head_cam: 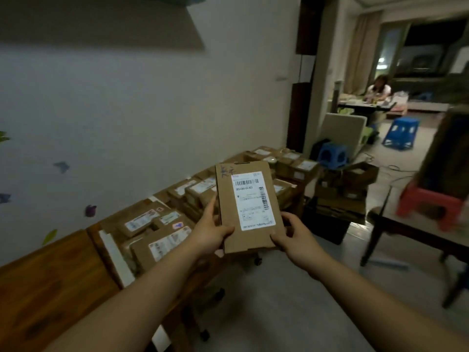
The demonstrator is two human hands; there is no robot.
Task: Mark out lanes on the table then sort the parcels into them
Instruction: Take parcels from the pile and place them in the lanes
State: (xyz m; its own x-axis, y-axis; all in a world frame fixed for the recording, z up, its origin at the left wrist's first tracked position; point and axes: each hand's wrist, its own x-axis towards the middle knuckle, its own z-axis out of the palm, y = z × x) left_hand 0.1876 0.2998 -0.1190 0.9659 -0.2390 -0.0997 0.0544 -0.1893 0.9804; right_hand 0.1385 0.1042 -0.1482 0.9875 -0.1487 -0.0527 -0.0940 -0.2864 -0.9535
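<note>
I hold a flat brown cardboard parcel (228,199) upright in front of me, its white barcode label facing me. My left hand (212,231) grips its lower left edge, thumb on the front. My right hand (291,237) grips the lower right corner. Below and to the left, a long wooden table (50,283) runs along the wall. A white strip (115,257) lies across it, and beyond the strip several labelled brown parcels (162,240) are packed in groups toward the far end (291,161).
Open cardboard boxes (355,179) are stacked on the floor past the table's end. Blue stools (332,154) and a red stool (429,199) stand nearby. A dark table (411,232) sits at right. A person sits at a far table (378,91).
</note>
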